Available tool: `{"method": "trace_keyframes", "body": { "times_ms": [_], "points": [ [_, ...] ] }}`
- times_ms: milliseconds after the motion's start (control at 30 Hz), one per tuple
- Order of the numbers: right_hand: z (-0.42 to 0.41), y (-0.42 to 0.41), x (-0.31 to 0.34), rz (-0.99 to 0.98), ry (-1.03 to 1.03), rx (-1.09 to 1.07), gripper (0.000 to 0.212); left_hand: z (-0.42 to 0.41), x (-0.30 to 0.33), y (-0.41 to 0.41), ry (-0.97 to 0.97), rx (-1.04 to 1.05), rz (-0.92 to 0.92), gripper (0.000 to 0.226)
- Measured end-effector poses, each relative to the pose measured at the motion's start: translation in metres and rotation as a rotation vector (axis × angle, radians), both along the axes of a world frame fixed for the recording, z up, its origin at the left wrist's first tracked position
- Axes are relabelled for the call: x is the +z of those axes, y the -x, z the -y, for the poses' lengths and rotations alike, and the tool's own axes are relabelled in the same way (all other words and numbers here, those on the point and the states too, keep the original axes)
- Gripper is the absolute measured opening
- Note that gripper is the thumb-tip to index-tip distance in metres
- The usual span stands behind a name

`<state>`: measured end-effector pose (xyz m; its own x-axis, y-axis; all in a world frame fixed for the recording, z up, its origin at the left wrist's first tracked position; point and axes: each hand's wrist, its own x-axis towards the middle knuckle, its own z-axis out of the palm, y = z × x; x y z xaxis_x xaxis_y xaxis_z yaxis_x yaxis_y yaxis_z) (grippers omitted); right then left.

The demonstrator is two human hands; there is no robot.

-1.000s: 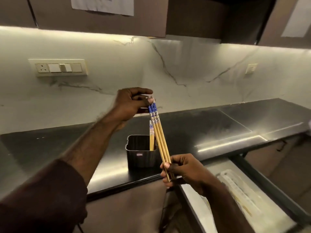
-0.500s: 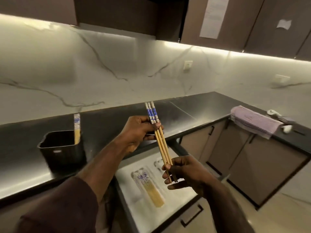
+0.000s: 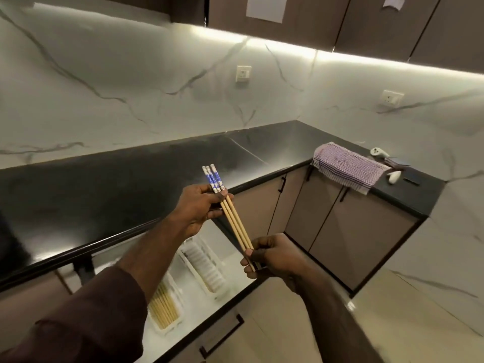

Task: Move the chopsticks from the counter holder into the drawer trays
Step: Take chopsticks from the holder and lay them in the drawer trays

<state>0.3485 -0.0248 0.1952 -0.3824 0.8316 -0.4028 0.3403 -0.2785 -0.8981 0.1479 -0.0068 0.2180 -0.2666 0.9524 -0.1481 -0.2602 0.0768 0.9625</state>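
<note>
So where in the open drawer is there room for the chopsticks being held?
The right-hand tray looks empty; the left tray already holds chopsticks. Bare drawer floor lies right of the trays. The left hand and right hand hold three chopsticks above.

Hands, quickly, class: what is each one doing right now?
Left hand: grips the chopsticks near their patterned tops.
Right hand: pinches their lower tips.

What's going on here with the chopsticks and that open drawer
A person holds a bundle of chopsticks over the open drawer. The left hand grips the patterned blue ends; the right hand pinches the plain tips. Below, one tray already holds chopsticks, and the tray beside it looks empty. The bundle is not yet set down.
</note>
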Motion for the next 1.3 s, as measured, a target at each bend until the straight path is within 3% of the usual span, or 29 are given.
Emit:
{"method": "trace_keyframes", "body": {
  "times_ms": [333, 433, 567, 767, 900, 1067, 1300],
  "points": [
    [-0.095, 0.028, -0.071, 0.262, 0.128, 0.048, 0.013, -0.085, -0.103, 0.016, 0.239, 0.057, 0.234, 0.015],
    [-0.118, 0.042, -0.1, 0.315, 0.18, 0.057, 0.015, -0.102, -0.139, 0.026, 0.321, 0.077, 0.208, 0.021],
    [-0.147, 0.065, -0.147, 0.412, 0.222, 0.069, 0.025, -0.117, -0.183, 0.039, 0.448, 0.091, 0.077, 0.05],
    [-0.161, 0.089, -0.215, 0.464, 0.283, 0.078, 0.025, -0.117, -0.227, 0.04, 0.523, 0.099, -0.136, 0.037],
    [-0.16, 0.1, -0.241, 0.516, 0.299, 0.1, 0.016, -0.113, -0.253, 0.042, 0.511, 0.093, -0.222, 0.063],
    [-0.156, 0.113, -0.265, 0.595, 0.272, 0.148, 0.009, -0.115, -0.283, 0.041, 0.619, -0.054, -0.404, 0.074],
    [-0.158, 0.131, -0.288, 0.755, 0.136, 0.282, 0.025, -0.134, -0.309, 0.037, 0.837, -0.291, -0.704, 0.097]
  ]
}}
